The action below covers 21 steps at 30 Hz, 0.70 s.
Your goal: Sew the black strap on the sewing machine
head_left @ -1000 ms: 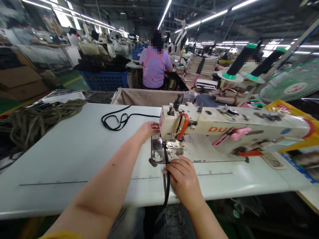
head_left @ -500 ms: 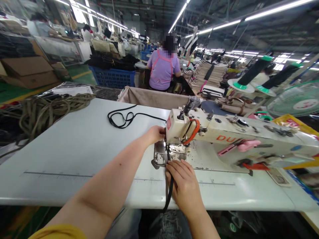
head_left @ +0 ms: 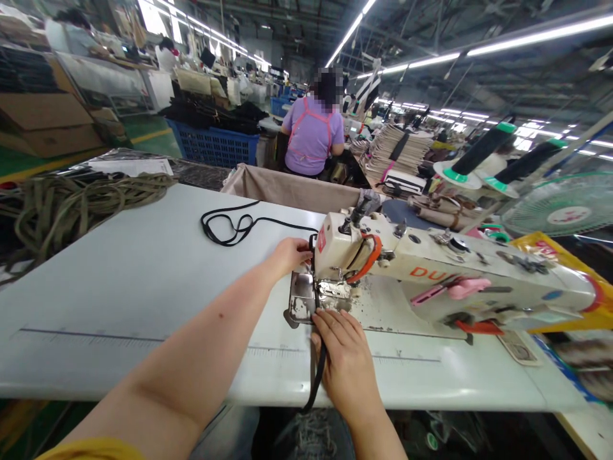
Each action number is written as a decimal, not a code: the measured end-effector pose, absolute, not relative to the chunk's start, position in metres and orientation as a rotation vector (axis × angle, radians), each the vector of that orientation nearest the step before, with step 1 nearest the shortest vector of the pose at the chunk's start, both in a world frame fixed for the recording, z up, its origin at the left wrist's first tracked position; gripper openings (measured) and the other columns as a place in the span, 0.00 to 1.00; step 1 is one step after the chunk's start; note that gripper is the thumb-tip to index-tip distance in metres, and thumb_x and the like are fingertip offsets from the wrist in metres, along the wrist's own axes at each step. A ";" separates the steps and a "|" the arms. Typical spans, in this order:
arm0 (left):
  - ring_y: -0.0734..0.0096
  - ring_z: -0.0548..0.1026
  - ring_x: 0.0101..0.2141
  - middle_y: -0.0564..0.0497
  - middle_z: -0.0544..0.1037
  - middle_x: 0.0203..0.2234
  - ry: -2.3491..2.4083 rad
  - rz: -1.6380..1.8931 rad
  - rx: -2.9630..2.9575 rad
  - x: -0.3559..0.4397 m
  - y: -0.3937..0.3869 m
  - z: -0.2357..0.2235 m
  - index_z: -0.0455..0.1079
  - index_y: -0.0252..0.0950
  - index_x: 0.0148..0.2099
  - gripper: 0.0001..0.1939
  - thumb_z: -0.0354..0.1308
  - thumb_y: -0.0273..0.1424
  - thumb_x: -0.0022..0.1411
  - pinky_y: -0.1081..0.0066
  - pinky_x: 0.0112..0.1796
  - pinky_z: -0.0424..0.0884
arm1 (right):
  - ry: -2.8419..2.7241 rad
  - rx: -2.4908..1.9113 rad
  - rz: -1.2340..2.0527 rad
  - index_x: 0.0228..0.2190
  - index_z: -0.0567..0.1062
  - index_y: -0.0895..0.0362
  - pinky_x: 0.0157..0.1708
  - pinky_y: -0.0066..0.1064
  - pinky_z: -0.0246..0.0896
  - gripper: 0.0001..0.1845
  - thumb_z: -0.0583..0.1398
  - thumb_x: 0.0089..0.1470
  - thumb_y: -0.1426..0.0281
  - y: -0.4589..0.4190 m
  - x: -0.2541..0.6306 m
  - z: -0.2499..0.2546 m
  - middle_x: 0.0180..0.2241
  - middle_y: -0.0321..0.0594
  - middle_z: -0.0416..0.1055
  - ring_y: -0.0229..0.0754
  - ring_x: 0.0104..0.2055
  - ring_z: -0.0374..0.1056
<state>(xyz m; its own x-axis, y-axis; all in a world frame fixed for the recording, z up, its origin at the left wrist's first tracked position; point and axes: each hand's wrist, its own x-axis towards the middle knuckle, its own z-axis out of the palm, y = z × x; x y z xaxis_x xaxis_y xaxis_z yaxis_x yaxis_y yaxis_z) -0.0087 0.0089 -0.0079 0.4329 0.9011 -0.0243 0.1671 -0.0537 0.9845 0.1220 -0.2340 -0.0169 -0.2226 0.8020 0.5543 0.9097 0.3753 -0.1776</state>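
Note:
A cream sewing machine [head_left: 431,275] stands on a white table [head_left: 119,281]. A black strap [head_left: 316,370] runs under its presser foot and hangs over the table's front edge. My right hand [head_left: 342,361] lies on the strap just in front of the needle plate [head_left: 301,303], fingers pressed together on it. My left hand [head_left: 290,252] reaches behind the machine's head, its fingers closed on the strap there. More of the black strap [head_left: 230,227] lies looped on the table behind.
A pile of olive rope [head_left: 71,204] lies at the table's left. A person in a purple shirt [head_left: 313,137] sits with their back to me beyond a cloth bin [head_left: 282,185]. Thread cones [head_left: 479,153] and a fan [head_left: 560,204] stand at the right.
My view has swung slightly and both hands stay at the machine. My right hand has slid a little closer to the needle plate along the strap.

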 end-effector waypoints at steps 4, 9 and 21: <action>0.68 0.78 0.25 0.52 0.79 0.23 0.980 0.906 1.380 -0.010 0.010 -0.003 0.78 0.35 0.28 0.05 0.71 0.26 0.54 0.71 0.30 0.76 | -2.103 -1.494 -0.259 0.60 0.76 0.59 0.66 0.50 0.63 0.18 0.56 0.75 0.69 -0.233 0.123 -0.018 0.59 0.44 0.79 0.49 0.61 0.73; 0.68 0.79 0.27 0.50 0.81 0.26 0.937 1.018 1.153 -0.013 0.012 -0.002 0.79 0.33 0.31 0.07 0.74 0.28 0.55 0.70 0.32 0.79 | -2.089 -1.479 -0.278 0.57 0.77 0.58 0.66 0.47 0.61 0.16 0.56 0.74 0.72 -0.233 0.123 -0.018 0.58 0.43 0.79 0.47 0.61 0.73; 0.71 0.78 0.27 0.50 0.78 0.25 0.934 1.231 0.923 -0.031 0.028 0.007 0.75 0.32 0.31 0.14 0.78 0.30 0.55 0.71 0.33 0.79 | -2.107 -1.433 -0.308 0.56 0.77 0.57 0.66 0.45 0.58 0.14 0.56 0.74 0.72 -0.232 0.126 -0.019 0.56 0.42 0.80 0.46 0.60 0.73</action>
